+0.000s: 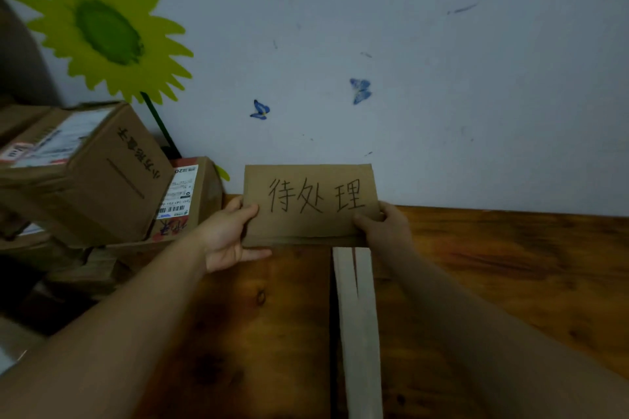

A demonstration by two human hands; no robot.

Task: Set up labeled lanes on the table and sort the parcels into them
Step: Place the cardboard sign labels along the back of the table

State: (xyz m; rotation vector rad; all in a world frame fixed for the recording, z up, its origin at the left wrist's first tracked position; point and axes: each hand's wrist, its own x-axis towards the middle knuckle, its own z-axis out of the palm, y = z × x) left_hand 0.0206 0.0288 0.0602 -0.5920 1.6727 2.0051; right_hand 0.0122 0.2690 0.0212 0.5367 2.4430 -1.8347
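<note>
A brown cardboard label [311, 204] with three handwritten black characters stands upright against the wall at the back of the wooden table [510, 265]. My left hand [228, 235] pinches its left edge, thumb on the front face. My right hand [383, 223] grips its lower right corner. Two pale wooden strips [357, 316] lie side by side on the table, running from just below the label toward me. Cardboard parcels [92, 173] with shipping labels are stacked at the left.
The stack of parcels crowds the table's left end, with a smaller box [190, 197] leaning beside the label. The wall behind carries a green flower sticker [102, 27] and butterfly stickers. Bare wood stretches to the right of the strips.
</note>
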